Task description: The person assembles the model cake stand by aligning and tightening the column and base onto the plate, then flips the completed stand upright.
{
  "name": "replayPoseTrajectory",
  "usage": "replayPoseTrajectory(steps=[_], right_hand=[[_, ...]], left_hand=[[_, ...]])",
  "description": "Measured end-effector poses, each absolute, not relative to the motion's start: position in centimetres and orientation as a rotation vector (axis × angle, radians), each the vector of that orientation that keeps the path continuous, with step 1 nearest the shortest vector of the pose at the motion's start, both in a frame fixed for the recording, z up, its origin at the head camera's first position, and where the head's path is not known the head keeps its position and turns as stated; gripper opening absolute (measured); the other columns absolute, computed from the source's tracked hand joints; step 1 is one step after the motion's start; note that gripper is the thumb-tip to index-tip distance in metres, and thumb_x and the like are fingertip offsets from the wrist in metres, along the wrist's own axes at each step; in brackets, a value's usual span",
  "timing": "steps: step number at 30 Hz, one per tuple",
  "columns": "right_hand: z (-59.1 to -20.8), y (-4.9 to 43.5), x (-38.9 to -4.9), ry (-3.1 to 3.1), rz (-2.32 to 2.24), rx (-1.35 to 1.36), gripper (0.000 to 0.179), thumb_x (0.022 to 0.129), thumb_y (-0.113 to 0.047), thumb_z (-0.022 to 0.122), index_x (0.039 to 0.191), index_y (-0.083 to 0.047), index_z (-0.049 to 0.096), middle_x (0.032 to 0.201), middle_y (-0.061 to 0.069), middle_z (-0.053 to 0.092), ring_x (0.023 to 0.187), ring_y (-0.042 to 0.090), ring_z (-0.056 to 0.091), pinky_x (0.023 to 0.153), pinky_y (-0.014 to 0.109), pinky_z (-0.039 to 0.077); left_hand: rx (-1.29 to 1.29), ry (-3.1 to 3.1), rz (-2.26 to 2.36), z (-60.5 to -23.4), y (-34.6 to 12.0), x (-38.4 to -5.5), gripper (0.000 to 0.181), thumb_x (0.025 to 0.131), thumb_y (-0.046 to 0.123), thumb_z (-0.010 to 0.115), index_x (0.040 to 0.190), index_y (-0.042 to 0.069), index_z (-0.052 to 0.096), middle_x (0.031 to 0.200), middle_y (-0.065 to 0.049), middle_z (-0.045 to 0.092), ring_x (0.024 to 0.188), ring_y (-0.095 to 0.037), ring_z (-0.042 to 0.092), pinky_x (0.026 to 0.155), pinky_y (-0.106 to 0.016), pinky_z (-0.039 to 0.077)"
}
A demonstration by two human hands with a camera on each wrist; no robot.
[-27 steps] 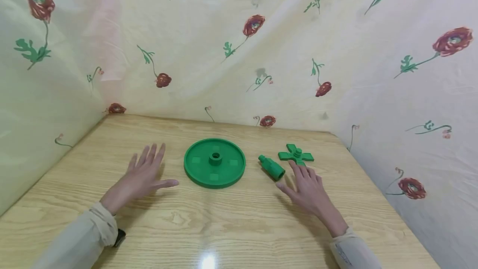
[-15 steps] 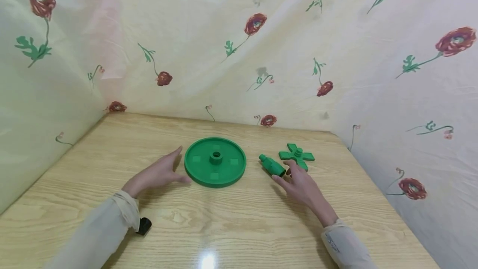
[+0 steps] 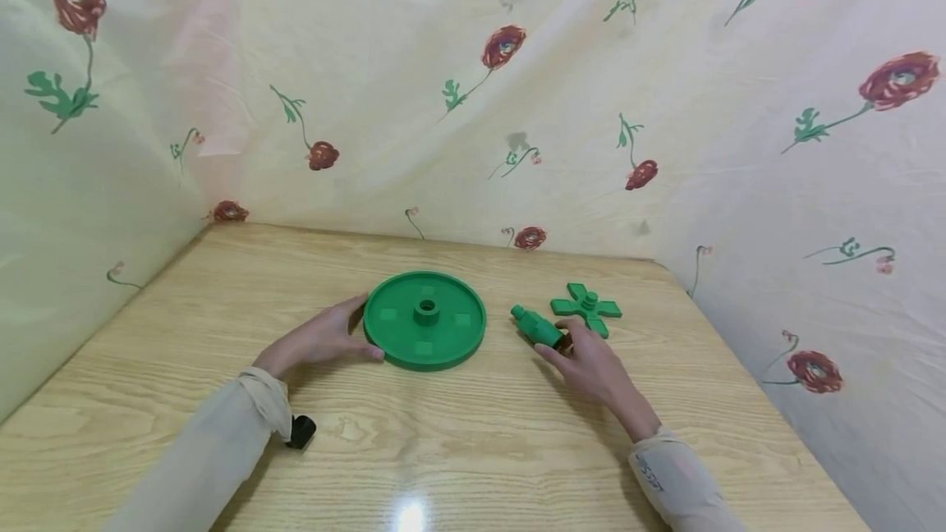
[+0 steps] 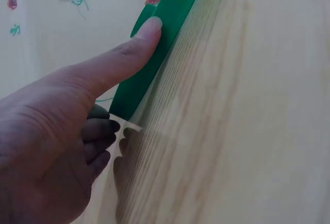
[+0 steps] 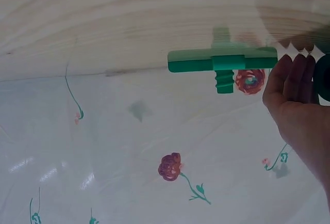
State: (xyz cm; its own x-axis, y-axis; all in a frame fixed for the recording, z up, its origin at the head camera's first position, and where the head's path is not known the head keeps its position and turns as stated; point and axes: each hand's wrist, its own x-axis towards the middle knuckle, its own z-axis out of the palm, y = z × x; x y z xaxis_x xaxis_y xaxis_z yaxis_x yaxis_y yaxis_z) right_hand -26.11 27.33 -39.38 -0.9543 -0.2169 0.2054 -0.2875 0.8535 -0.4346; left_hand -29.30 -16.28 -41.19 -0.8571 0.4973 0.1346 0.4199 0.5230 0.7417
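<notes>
A round green disc point(image 3: 399, 341) with a raised rim and a hollow central hub lies flat on the table. My left hand point(image 3: 325, 337) grips its left edge; in the left wrist view the thumb lies on the disc's side wall point(image 4: 138, 89) and the fingers curl beyond it. To the right, a green bottle-shaped piece point(image 3: 535, 327) with a narrow tip lies on its side. My right hand point(image 3: 591, 364) holds its wide end between thumb and fingers. Just behind that hand is a green cross-shaped piece point(image 3: 567, 307), whose ridged stud point(image 5: 224, 82) shows in the right wrist view.
The wooden table point(image 3: 443, 450) ends at the back and sides against a flower-printed cloth point(image 3: 414, 105). A small black object point(image 3: 301, 432) sits at the left sleeve's cuff. A bright light reflection shows near the table's front.
My left hand has moved right from beside the disc, its spread fingers now gripping the disc's edge. My right hand has closed on the bottle-shaped piece's wide end. The pieces have not moved.
</notes>
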Motion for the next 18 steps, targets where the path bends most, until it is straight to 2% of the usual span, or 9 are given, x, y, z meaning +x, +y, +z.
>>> replayPoseTrajectory(steps=[12,18], right_hand=[[-39.38,27.26,-26.3,-2.882,0.675,0.412,0.057,0.101,-0.027,0.071,0.138,0.012,0.053,0.11,0.018,0.065,0.095,0.028,0.063,0.078,0.047,0.055],[-39.44,27.27,-26.39,-2.877,0.674,0.422,0.054,0.101,-0.023,0.071,0.138,0.012,0.053,0.117,0.022,0.064,0.099,0.031,0.064,0.082,0.049,0.055]], left_hand=[[0.787,2.662,1.241,-41.33,-16.39,-29.43,0.115,0.083,0.042,0.089,0.162,-0.006,0.02,0.161,-0.029,0.032,0.148,-0.048,0.029,0.115,-0.064,0.03],[0.753,2.678,1.221,-41.34,-16.38,-29.45,0.115,0.083,0.044,0.088,0.162,-0.005,0.02,0.161,-0.03,0.033,0.147,-0.048,0.031,0.114,-0.064,0.032]])
